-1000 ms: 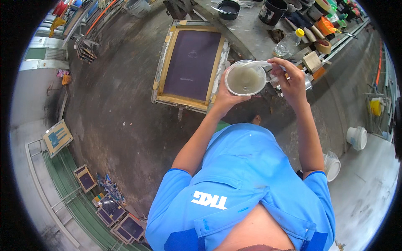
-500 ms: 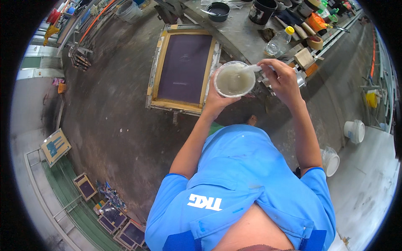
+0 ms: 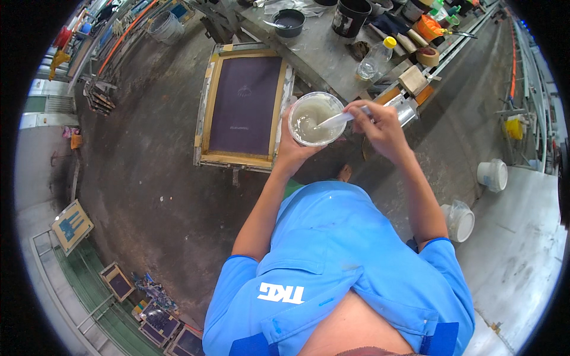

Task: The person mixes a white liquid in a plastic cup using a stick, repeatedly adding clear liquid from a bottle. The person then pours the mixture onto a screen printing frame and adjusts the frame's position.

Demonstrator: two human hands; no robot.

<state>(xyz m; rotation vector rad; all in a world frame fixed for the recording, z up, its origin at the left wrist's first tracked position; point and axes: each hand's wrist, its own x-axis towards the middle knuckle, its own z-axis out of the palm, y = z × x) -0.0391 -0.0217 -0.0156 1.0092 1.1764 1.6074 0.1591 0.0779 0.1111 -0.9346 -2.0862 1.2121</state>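
Observation:
A clear plastic cup of thick greyish-white paste is gripped from its left side by my left hand, whose fingers are partly hidden behind it. My right hand is closed on the handle of a white plastic spoon, its tip dipped in the paste. Just left of the cup, a wooden-framed printing screen with dark purple mesh and a faint pale design leans at the workbench.
The grey workbench ahead carries a black bowl, a black tub, a yellow-capped bottle and a tape roll. White buckets stand on the right. More framed screens are at the lower left.
The spoon's handle has tilted, and more of it shows over the cup. Both hands and the cup sit slightly further left in view, as the whole scene has shifted left.

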